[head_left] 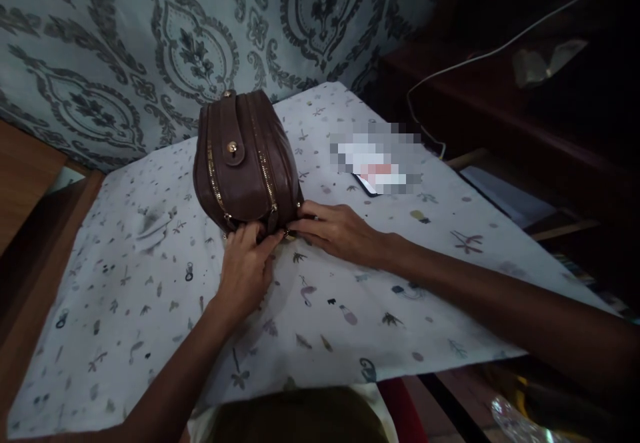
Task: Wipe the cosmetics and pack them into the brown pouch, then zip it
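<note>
A brown leather-like bag stands on the table, with two gold zips running along it and a strap fixed by gold studs on top. My left hand presses against the bag's near lower end, its fingers bent and closed there, fingertips partly hidden. At the near right corner, my right hand has its fingers pinched together on the bag's edge. A small gold metal fitting shows between my left thumb and my right fingers; exactly which fingers hold it I cannot tell.
A printed white cloth covers the table. Right of the bag lies a phone-like flat object, partly blurred out. A patterned curtain hangs behind. Dark furniture with a white cable stands to the right.
</note>
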The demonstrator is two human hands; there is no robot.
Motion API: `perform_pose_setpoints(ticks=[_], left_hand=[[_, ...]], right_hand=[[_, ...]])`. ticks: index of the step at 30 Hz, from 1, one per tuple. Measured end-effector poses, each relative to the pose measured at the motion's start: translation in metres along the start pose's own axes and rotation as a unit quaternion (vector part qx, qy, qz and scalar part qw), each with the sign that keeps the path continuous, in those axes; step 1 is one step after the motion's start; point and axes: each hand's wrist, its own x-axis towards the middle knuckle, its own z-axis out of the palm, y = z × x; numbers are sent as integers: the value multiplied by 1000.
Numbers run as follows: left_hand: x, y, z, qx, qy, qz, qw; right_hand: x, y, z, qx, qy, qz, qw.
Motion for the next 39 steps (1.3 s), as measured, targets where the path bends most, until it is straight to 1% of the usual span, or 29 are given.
perform_pose_setpoints(ticks=[4,7,11,13,16,19,22,24,25,27,29,33,39], left_hand=[[-2,2,2,-6,2,-18,1000],[-2,3,1,-13,-2,-24,1000],[0,4,-1,-10,-26,-26,999],[1,4,0,8,-31,-28,999],[2,4,2,16,-22,-26,999],[-2,1,1,-5,1,2,1000],[-14,-2,-4,4,63,16,998],[-25,-3,-7,54,98,6,994],[-31,-3,-8,78,102,4,992],[-38,-3,-8,99,86,11,991],[-42,-3,-6,98,73,18,992],[-39,-4,-3,103,78,7,992],[-39,-4,0,109,48,-4,993]], right_hand=[[-3,-7,1,-60,-26,6,998],[-2,-11,-1,-96,-52,26,994],[3,-16,0,-102,-92,55,989],[5,-17,3,-91,-99,60,989],[6,-15,5,-68,-94,66,991],[5,-13,7,-44,-80,74,993],[3,-12,7,-23,-65,78,995],[3,-12,7,-11,-60,75,995],[3,-12,7,-8,-59,73,996],[3,-11,7,-4,-56,71,996],[3,-11,7,3,-54,71,996],[3,-9,7,16,-55,70,996],[3,-7,7,41,-50,70,995]])
